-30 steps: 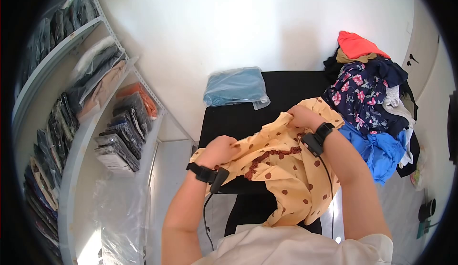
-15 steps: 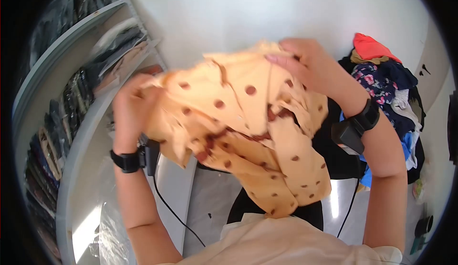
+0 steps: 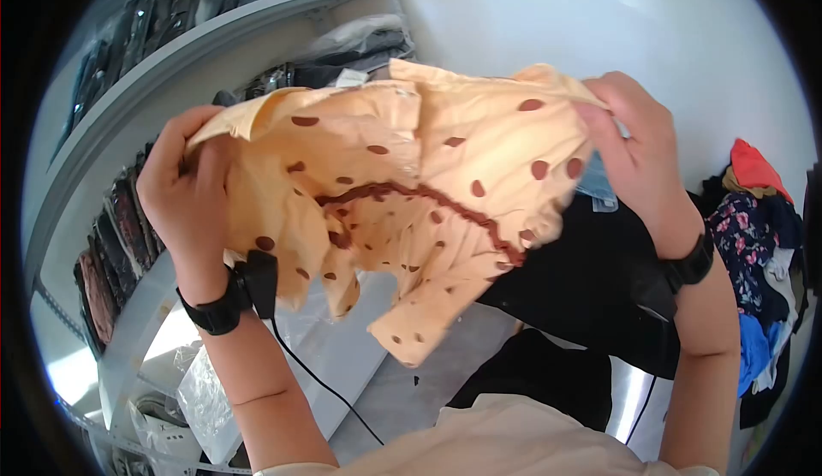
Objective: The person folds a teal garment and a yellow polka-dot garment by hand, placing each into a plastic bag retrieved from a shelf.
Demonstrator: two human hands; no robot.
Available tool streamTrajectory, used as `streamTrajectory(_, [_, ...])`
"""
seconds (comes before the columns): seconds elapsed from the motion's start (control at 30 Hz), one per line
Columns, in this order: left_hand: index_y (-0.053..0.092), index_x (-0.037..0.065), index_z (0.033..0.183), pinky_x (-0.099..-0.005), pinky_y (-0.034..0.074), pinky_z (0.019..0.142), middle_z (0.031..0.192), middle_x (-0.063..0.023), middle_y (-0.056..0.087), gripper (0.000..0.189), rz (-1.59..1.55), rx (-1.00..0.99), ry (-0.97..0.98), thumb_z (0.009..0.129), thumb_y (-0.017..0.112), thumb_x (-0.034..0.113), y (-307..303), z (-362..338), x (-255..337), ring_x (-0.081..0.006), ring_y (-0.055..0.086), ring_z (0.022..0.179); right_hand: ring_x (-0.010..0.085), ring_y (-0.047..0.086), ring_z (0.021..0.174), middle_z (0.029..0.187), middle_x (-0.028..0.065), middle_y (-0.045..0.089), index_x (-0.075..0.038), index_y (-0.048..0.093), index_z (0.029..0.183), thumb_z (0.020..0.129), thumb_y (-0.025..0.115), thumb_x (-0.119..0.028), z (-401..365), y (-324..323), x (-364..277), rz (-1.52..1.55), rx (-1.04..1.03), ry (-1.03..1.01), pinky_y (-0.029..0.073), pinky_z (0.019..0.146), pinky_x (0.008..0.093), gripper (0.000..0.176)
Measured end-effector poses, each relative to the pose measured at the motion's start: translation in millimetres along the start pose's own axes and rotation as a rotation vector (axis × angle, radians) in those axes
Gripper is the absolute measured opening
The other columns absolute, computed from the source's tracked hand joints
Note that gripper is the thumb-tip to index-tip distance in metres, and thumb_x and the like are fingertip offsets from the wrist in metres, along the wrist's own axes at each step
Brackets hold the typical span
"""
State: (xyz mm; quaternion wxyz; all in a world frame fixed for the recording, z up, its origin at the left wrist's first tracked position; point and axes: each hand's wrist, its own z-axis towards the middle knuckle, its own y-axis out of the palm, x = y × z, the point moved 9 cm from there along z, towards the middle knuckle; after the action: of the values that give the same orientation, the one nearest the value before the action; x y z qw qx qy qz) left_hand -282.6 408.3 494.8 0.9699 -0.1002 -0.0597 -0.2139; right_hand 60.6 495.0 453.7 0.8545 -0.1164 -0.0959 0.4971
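Note:
A peach-yellow polka-dot garment (image 3: 471,125) with brown spots and a ruffled brown trim is stretched between my two hands in mid-air. On the left, my left hand (image 3: 184,168) grips its upper edge, fingers curled into the cloth. At the opposite upper corner, my right hand (image 3: 629,133) pinches the fabric between thumb and fingers. The middle sags open below the trim, and a sleeve-like piece hangs toward my lap. Black straps with box-shaped devices sit on both wrists.
Metal shelves (image 3: 214,35) with plastic-wrapped garments line the left side. Several clothes lie in a pile (image 3: 749,236) at right. A black surface (image 3: 582,279), partly covered by blue denim (image 3: 597,187), lies beyond my lap. Clear plastic wrap (image 3: 210,390) rests at lower left.
My hands have moved apart, the right one outward to the right, spreading the bunched garment wider. The view has shifted left, showing more of the shelves and the blue denim.

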Motion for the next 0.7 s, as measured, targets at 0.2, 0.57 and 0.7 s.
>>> streamTrajectory(0.2, [0.07, 0.0, 0.094, -0.0258, 0.047, 0.059, 0.074, -0.008, 0.065, 0.011, 0.058, -0.179, 0.077, 0.085, 0.074, 0.005, 20.4, -12.1, -8.1, -0.0134, 0.058, 0.059, 0.0264, 0.053, 0.059, 0.076, 0.0117, 0.055, 0.002, 0.062, 0.091, 0.098, 0.061, -0.016, -13.5, 24.6, 21.6, -0.074, -0.272, 0.16, 0.045, 0.06, 0.0363, 0.019])
streamTrajectory(0.57, [0.07, 0.0, 0.089, -0.0302, 0.046, 0.057, 0.072, -0.0119, 0.063, 0.02, 0.015, -0.323, 0.139, 0.082, 0.08, 0.017, 74.2, -38.9, -11.8, -0.0235, 0.058, 0.059, 0.032, 0.055, 0.079, 0.081, 0.014, 0.059, 0.001, 0.063, 0.09, 0.097, 0.062, -0.02, -24.0, 11.0, 34.4, -0.196, -0.282, 0.17, 0.046, 0.075, 0.0403, 0.023])
streamTrajectory(0.7, [0.071, 0.0, 0.09, -0.0291, 0.046, 0.057, 0.071, -0.0108, 0.064, 0.019, -0.008, -0.325, 0.239, 0.084, 0.079, 0.015, 88.5, -43.1, -9.3, -0.0209, 0.057, 0.058, 0.0329, 0.056, 0.08, 0.081, 0.0143, 0.059, 0.0, 0.064, 0.095, 0.095, 0.065, -0.021, -35.8, 15.6, 53.9, -0.169, -0.267, 0.186, 0.046, 0.075, 0.041, 0.021])
